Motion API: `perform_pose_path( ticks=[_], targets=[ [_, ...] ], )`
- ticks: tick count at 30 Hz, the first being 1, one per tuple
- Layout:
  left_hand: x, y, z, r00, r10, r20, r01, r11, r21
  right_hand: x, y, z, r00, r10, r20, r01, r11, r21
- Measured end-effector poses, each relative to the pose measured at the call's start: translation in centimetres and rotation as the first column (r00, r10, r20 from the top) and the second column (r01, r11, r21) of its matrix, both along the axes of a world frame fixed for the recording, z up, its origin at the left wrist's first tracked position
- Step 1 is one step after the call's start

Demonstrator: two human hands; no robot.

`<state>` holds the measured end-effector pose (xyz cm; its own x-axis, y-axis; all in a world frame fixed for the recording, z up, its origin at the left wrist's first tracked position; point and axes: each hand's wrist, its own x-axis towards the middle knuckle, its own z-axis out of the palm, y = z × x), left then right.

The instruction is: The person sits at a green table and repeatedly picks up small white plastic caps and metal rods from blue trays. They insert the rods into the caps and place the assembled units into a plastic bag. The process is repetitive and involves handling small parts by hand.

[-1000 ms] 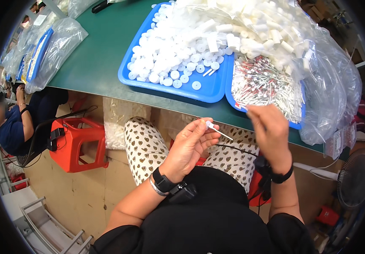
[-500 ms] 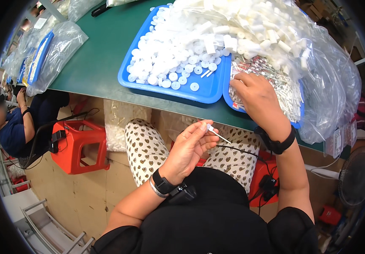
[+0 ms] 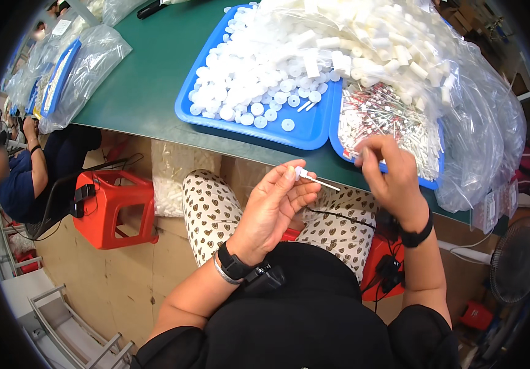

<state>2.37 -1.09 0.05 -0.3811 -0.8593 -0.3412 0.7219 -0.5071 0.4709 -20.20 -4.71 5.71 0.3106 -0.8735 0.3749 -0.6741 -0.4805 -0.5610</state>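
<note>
My left hand (image 3: 269, 208) is over my lap, thumb and fingers closed on a small white plastic piece with a thin rod (image 3: 321, 181) sticking out to the right. My right hand (image 3: 395, 179) is at the near edge of the right blue tray (image 3: 333, 134), its thumb and index finger pinched together. What they hold, if anything, is too small to make out. That tray contains many thin pins with white and reddish ends (image 3: 378, 107). Beside it, a larger blue tray (image 3: 309, 130) is heaped with white plastic discs (image 3: 240, 92) and a few short white rods (image 3: 305, 106).
A clear plastic bag (image 3: 483, 117) with cream-coloured cylinders (image 3: 394, 55) rests over both trays on the green table (image 3: 136, 86). A red stool (image 3: 111, 212) stands at the left, near a seated person (image 3: 16, 184). A fan (image 3: 518, 258) is at the right.
My right hand has come back from among the pins to the tray's near edge, toward me. My left hand stays in place, still holding the white piece with its rod.
</note>
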Motion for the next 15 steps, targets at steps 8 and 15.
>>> perform_pose_path(
  ticks=[8, 15],
  targets=[
    [-0.4, -0.4, 0.8, 0.998, 0.069, 0.007, -0.069, 0.995, -0.074, 1.7, 3.0, -0.5, 0.990, 0.119, 0.080, -0.123, 0.992, 0.042],
    [-0.6, -0.2, 0.8, 0.994, 0.083, 0.068, -0.075, 0.992, -0.106, 1.7, 3.2, -0.7, 0.991, 0.115, 0.068, -0.114, 0.993, -0.011]
  ],
)
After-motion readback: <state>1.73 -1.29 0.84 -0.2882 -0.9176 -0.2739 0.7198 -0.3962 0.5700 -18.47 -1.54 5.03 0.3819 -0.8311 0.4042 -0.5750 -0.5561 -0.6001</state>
